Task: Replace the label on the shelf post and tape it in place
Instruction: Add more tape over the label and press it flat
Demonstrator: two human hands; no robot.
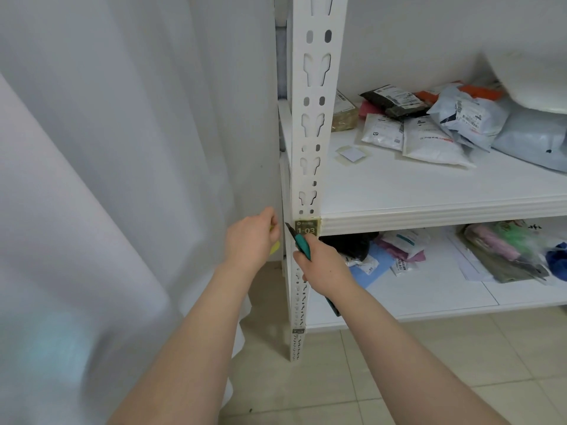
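A white slotted shelf post (313, 124) stands in the middle of the view. A dark label reading 1-03 (306, 228) is stuck on it under yellowed tape, level with the shelf edge. My right hand (322, 266) grips a teal utility knife (299, 239), its blade tip at the label's left edge. Just left of the post, my left hand (253, 237) pinches a small yellow piece (274, 248), mostly hidden by the fingers. A small white square with tape (352, 154) lies on the upper shelf behind the post.
Several mail parcels and bags (429, 124) are piled at the back of the upper shelf (429, 191). The lower shelf (414, 289) holds more packets and papers. A white curtain (122, 148) hangs to the left. Beige floor tiles (429, 363) lie below.
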